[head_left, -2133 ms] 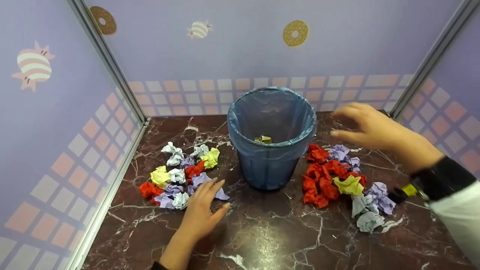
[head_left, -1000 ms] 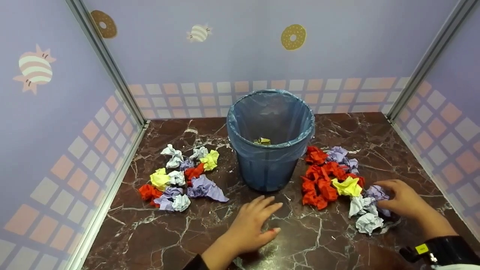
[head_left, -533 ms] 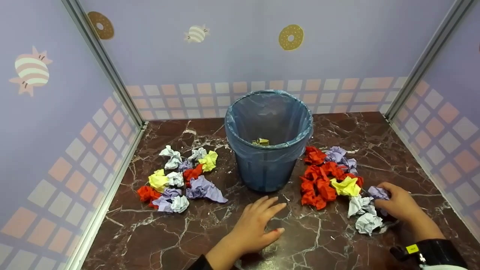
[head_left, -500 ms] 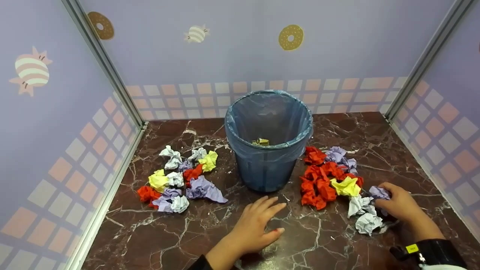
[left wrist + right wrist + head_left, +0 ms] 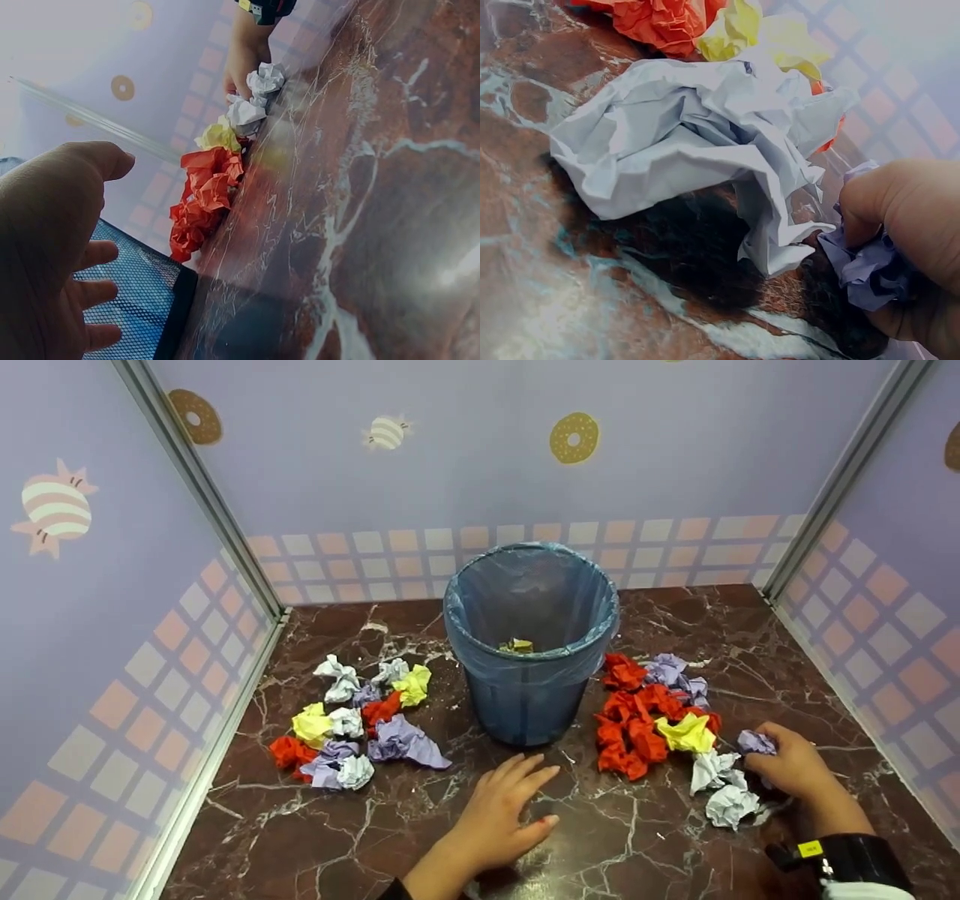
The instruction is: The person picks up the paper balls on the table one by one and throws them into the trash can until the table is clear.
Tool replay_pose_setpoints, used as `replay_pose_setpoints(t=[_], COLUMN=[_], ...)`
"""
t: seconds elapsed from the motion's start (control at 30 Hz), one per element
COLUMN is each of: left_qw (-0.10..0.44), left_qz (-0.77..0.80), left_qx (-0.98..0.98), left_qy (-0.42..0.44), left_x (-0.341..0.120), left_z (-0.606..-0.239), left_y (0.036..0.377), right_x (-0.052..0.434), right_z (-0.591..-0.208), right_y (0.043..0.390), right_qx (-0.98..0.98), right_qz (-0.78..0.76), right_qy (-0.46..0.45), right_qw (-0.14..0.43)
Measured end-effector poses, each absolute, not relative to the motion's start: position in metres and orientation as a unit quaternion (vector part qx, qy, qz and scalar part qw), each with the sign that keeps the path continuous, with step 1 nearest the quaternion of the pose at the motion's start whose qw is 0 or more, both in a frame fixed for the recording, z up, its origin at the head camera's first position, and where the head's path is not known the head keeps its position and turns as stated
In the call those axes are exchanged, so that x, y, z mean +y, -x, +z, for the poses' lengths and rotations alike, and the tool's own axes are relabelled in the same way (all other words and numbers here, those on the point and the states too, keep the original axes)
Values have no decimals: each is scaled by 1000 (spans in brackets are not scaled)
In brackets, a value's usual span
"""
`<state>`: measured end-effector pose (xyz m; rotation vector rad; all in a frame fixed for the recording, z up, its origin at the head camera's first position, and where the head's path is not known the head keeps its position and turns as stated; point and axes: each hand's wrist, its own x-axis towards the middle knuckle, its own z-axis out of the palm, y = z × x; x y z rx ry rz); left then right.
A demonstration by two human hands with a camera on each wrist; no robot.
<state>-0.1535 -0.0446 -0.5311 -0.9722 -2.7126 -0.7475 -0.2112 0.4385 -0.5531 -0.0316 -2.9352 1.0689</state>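
My right hand [image 5: 795, 761] pinches a crumpled purple paper ball [image 5: 757, 742] at the right end of the right-hand pile. In the right wrist view, thumb and fingers press into the purple paper [image 5: 870, 270], right beside a white paper ball [image 5: 682, 142]. My left hand [image 5: 501, 814] holds nothing, its fingers spread low over the table in front of the bin. A blue mesh bin [image 5: 529, 705] with a clear bluish liner stands at the centre, a bit of yellow paper [image 5: 517, 646] showing inside it.
Red balls [image 5: 630, 735], a yellow ball [image 5: 686, 733] and white balls [image 5: 731, 806] lie right of the bin. Left of it sits another pile with a purple piece [image 5: 405, 741] and a yellow ball [image 5: 311, 724]. Patterned panels [image 5: 360, 480] enclose the marbled table [image 5: 570, 840] on three sides.
My right hand has come down from beside the bin onto the purple ball and drawn it slightly away from the white ones. My left hand has moved right, off the left pile.
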Motion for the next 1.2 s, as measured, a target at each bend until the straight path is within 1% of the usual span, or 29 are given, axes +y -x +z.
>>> replay_pose_setpoints(t=[0.47,0.7,0.8,0.93,1.07,1.2], left_qw=[99,103,112,120,122,122], left_qz=[-279,-283,-284,-281,-286,-292], left_qx=[-908,-910,-909,-911,-912,-912], left_qy=[298,286,284,277,269,260], left_x=[-66,-75,-79,-84,-91,-98], left_z=[-531,-529,-529,-528,-528,-527], left_y=[153,152,152,152,153,154], right_x=[429,431,433,437,441,443], right_z=[-557,-556,-555,-551,-538,-512], right_y=[208,207,208,208,213,224], right_qx=[-925,-913,-909,-903,-903,-908], right_qz=[376,405,414,429,429,418], right_qy=[37,41,30,16,13,3], right_qw=[46,31,32,18,6,-12])
